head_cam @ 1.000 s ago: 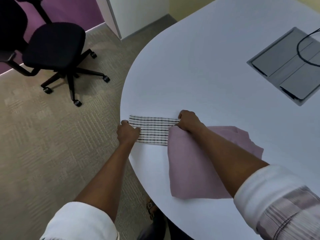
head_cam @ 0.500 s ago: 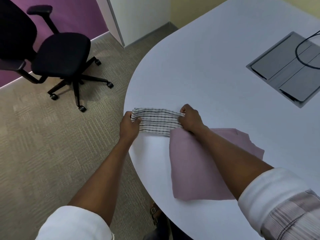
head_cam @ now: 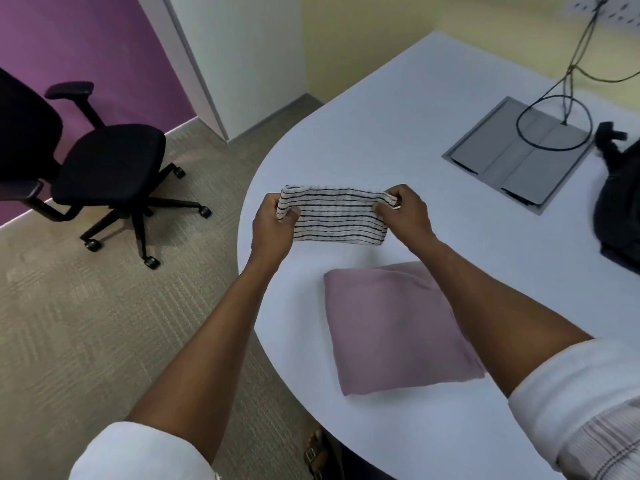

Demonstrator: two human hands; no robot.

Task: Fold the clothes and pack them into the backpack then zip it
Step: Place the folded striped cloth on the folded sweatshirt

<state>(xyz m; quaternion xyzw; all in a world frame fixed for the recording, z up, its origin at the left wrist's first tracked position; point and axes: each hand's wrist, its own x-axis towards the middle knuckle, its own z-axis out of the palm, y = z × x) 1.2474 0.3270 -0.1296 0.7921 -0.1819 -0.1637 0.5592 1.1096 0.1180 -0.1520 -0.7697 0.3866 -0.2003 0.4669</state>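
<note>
Left hand: left hand (head_cam: 273, 221) is gripping one short end of the striped cloth (head_cam: 337, 216), thumb on the near face, fingers curled behind.
Right hand: right hand (head_cam: 403, 211) is pinching the opposite end, fingers bunched round it.
Striped cloth: folded into a narrow band, it is hanging taut between both hands, lifted off the surface (head_cam: 398, 133); likely being held stretched so the fold is keeping its shape for carrying.
Pink cloth: pink cloth (head_cam: 398, 334) is lying folded on the surface nearer the person, apart from the striped one, probably waiting its turn.
Backpack: backpack (head_cam: 620, 202) is sitting at the right edge of view, well apart from the hands; cannot tell whether it is open.
Surface: white, rounded edge, with a grey cable hatch (head_cam: 512, 157) and black cable (head_cam: 554, 123).
Room: office chair (head_cam: 104, 164) is standing on carpet by a purple wall.
</note>
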